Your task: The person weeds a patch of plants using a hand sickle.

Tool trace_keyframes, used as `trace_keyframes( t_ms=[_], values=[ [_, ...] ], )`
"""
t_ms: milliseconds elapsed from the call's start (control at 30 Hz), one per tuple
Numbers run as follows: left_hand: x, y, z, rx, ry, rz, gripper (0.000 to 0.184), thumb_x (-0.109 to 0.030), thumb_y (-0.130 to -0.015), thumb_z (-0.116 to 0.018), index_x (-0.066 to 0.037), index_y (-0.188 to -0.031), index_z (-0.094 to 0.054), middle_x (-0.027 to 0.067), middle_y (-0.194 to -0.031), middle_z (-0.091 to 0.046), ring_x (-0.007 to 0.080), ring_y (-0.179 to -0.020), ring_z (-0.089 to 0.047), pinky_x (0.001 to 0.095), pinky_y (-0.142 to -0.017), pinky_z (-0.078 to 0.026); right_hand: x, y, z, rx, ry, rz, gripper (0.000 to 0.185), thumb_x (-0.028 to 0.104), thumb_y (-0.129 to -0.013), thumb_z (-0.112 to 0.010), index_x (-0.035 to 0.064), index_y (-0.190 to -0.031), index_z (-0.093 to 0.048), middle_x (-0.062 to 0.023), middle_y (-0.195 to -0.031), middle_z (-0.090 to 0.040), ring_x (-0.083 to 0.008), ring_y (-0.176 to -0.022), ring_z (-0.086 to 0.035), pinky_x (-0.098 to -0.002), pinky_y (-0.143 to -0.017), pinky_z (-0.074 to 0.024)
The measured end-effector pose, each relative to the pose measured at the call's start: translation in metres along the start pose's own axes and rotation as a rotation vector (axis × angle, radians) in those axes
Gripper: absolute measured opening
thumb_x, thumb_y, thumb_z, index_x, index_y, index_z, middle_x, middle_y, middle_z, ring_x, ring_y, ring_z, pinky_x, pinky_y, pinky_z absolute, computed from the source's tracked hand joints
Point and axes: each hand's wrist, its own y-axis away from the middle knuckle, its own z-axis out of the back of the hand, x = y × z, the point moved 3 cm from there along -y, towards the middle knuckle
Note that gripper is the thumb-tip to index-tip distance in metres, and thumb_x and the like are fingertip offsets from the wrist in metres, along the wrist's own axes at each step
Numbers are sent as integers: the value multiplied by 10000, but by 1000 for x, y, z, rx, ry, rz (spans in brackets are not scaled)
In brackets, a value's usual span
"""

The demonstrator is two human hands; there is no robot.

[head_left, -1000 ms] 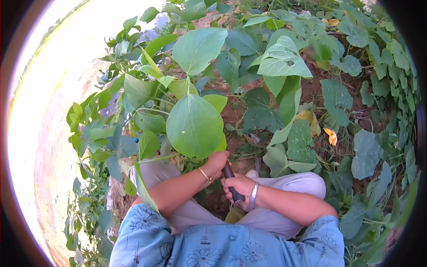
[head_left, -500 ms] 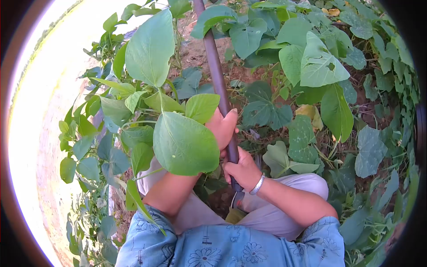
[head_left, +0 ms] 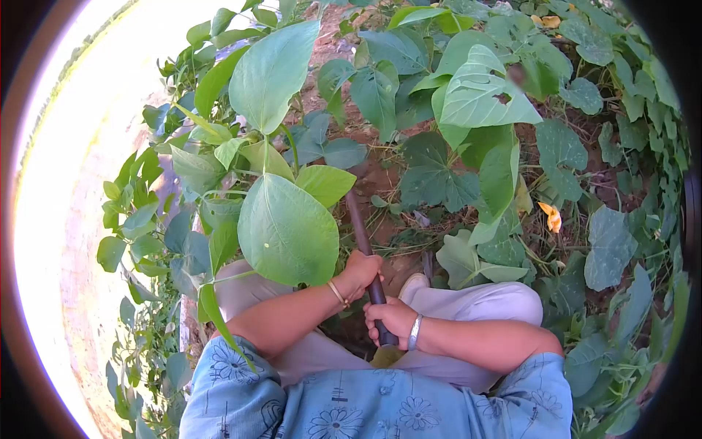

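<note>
A long dark brown tool handle (head_left: 360, 228) slants between my knees, its near end close to my lap. My left hand (head_left: 360, 272) is closed around it, with a thin bangle at the wrist. Lower down, close to the butt end, my right hand (head_left: 393, 320) is wrapped round the same handle; a silver bangle sits on that wrist. Broad green leaves (head_left: 289, 227) hang just in front of my left hand and forearm. The handle's far end disappears near these leaves, so the tool's head cannot be seen.
Leafy stems (head_left: 263, 88) rise close at the left and front. Broad-leaved vines (head_left: 610, 245) cover the right side, with an orange flower (head_left: 551, 217) among them. Reddish soil (head_left: 373, 172) shows between plants. A shoe (head_left: 414, 287) is by my right knee.
Both hands have come down towards my body with the handle, the left one most. The handle no longer reaches the top of the view. Leaves have swayed, and the orange flower now shows.
</note>
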Motion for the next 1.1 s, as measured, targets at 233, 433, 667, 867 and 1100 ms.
trace_keyframes(
  t_ms=[233,433,667,867,1100],
  values=[
    [-28,29,-3,59,68,7,110,-67,-683,-492,-32,-585,-457,42,-506,-440,125,-441,-432,262,-405,-372,15,34,-21,91,-155,26,165,91,-693,-503,66,-828,-413,-45,-594,-458,-134,-453,-472,-290,-399,-405],
    [-83,39,-12,128,186,-257,110,-72,-696,-500,-42,-729,-399,28,-570,-422,111,-459,-430,225,-419,-380,50,50,-29,225,-101,276,283,76,-697,-502,54,-946,-369,-59,-610,-454,-133,-458,-469,-272,-392,-399],
    [-134,28,-20,-34,-24,-718,202,-66,-713,-469,-29,-871,-348,33,-606,-424,107,-468,-441,224,-426,-398,83,5,0,162,139,495,239,54,-688,-495,27,-908,-405,-44,-576,-461,-131,-433,-456,-255,-390,-380],
    [-62,-40,-8,-21,-82,-353,105,-43,-681,-451,-5,-761,-397,47,-566,-441,131,-440,-448,252,-408,-401,51,-20,14,123,-23,251,180,74,-686,-505,45,-844,-423,-45,-579,-461,-140,-431,-459,-277,-393,-399],
    [6,-13,-6,25,-91,-44,146,-79,-663,-498,66,-665,-476,97,-548,-470,181,-429,-480,301,-366,-389,-10,-8,10,-12,-30,4,92,108,-709,-516,77,-760,-446,-32,-595,-463,-138,-468,-480,-299,-417,-419]
  ],
)
